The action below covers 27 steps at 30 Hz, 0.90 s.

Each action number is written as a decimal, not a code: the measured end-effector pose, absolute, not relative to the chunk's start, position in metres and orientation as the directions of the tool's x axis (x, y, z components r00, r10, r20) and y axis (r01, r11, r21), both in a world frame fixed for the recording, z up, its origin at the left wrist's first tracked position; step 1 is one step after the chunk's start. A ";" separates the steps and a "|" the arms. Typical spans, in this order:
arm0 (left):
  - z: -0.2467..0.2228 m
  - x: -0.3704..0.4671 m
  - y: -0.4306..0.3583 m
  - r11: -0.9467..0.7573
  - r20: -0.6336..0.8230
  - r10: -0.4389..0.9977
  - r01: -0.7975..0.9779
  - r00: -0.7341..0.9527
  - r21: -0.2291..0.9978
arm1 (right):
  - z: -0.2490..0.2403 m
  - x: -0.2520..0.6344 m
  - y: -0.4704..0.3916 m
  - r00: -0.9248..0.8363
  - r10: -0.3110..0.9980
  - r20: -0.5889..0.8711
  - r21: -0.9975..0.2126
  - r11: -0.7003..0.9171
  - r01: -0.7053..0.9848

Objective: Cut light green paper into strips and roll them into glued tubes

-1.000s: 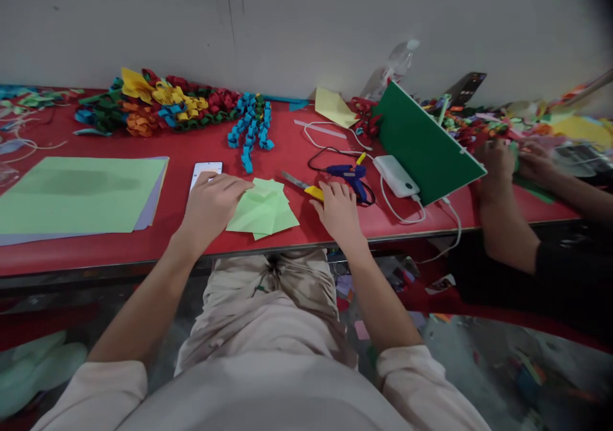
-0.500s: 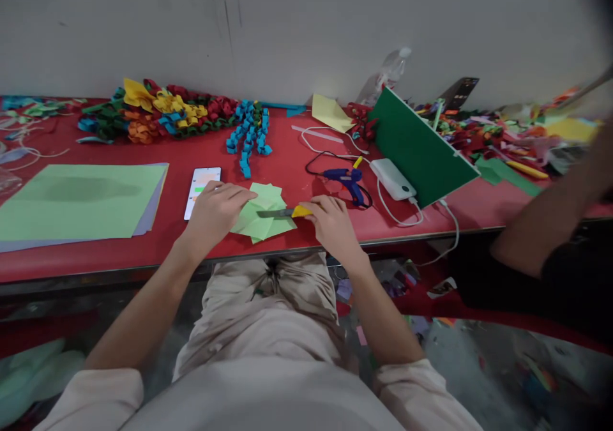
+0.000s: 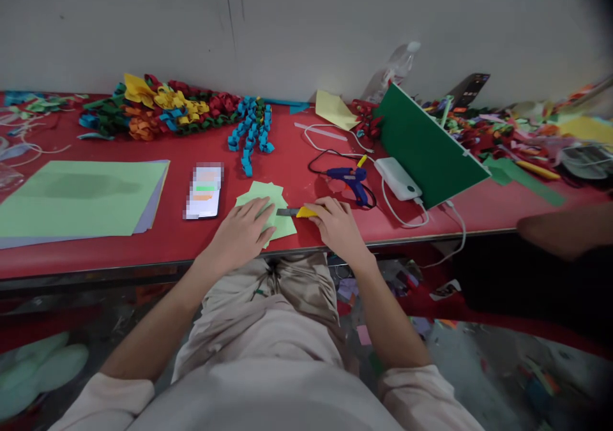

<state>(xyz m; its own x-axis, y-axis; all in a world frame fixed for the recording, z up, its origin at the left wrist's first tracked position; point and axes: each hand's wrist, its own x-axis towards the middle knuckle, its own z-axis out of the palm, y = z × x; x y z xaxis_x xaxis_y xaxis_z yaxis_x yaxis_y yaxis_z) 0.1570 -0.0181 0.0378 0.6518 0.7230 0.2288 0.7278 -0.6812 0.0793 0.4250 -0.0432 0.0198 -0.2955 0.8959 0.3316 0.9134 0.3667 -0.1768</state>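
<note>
My left hand (image 3: 246,230) lies with its fingers spread over pieces of light green paper (image 3: 282,225) near the table's front edge. In my right hand (image 3: 336,223) is a yellow utility knife (image 3: 306,212), held by its handle. Its grey blade points left over the green paper, close to my left fingertips. Whether the blade touches the paper I cannot tell. A phone (image 3: 205,191) with a lit screen lies left of the paper. Behind my right hand is a blue glue gun (image 3: 352,182) on its side.
Green sheets (image 3: 81,195) lie stacked at the left of the red table (image 3: 287,156). Colourful paper chains (image 3: 186,108) line the back. On the right stand a green board (image 3: 426,147), a white power bank (image 3: 397,179) with cables, and a bottle (image 3: 402,64). Another person's arm (image 3: 560,230) is at far right.
My left hand has moved right and nearer to me, flattening onto the green paper. The knife has shifted slightly right. The other person's arm at the right has dropped lower.
</note>
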 end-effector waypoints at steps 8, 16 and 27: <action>0.021 0.143 -0.022 -0.692 0.157 0.719 0.718 0.677 0.077 | 0.022 0.422 -0.042 -0.313 0.891 0.330 -0.200 0.390 0.899; 0.016 0.143 -0.022 -0.679 0.172 0.730 0.731 0.662 0.068 | 0.020 0.420 -0.039 -0.302 0.889 0.343 -0.217 0.388 0.896; 0.019 0.142 -0.023 -0.708 0.161 0.702 0.704 0.693 0.059 | 0.022 0.424 -0.031 -0.301 0.880 0.367 -0.222 0.397 0.891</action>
<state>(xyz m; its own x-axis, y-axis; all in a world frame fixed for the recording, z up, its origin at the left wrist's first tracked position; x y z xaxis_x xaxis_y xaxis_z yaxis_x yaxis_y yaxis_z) 0.1416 -0.0228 0.0185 0.6934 0.7024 0.1608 0.7036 -0.7082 0.0592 0.4239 -0.0306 0.0223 -0.3012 0.8802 0.3668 0.8906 0.3971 -0.2217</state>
